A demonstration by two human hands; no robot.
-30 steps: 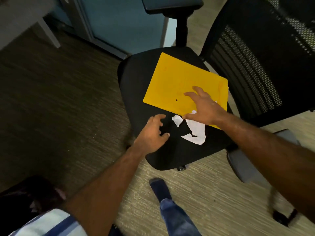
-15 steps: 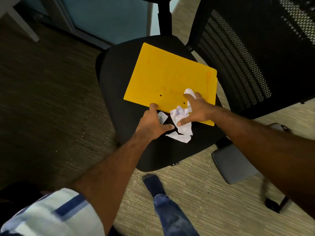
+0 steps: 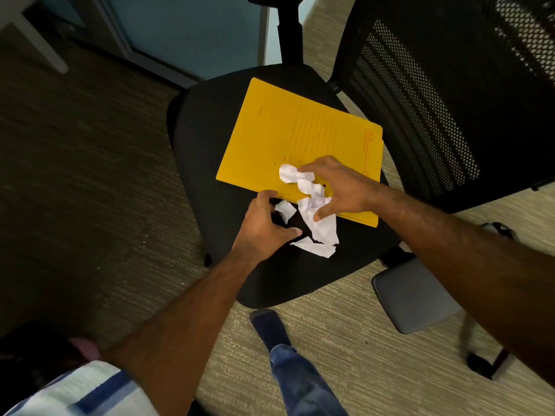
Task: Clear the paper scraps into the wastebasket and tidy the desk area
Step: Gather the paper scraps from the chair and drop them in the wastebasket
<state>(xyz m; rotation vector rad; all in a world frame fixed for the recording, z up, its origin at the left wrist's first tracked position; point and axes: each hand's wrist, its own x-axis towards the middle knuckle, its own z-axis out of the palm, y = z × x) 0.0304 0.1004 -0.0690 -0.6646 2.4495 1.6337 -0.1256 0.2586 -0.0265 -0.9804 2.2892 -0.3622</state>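
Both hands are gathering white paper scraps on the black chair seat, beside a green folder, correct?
Not quite: the folder is yellow, as the head view shows. Both the left hand and right hand are on the white paper scraps on the black chair seat.

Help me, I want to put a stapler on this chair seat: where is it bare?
Bare seat lies left of the yellow folder, and along the front edge below the paper scraps. The middle is crowded: left hand, right hand and scraps.
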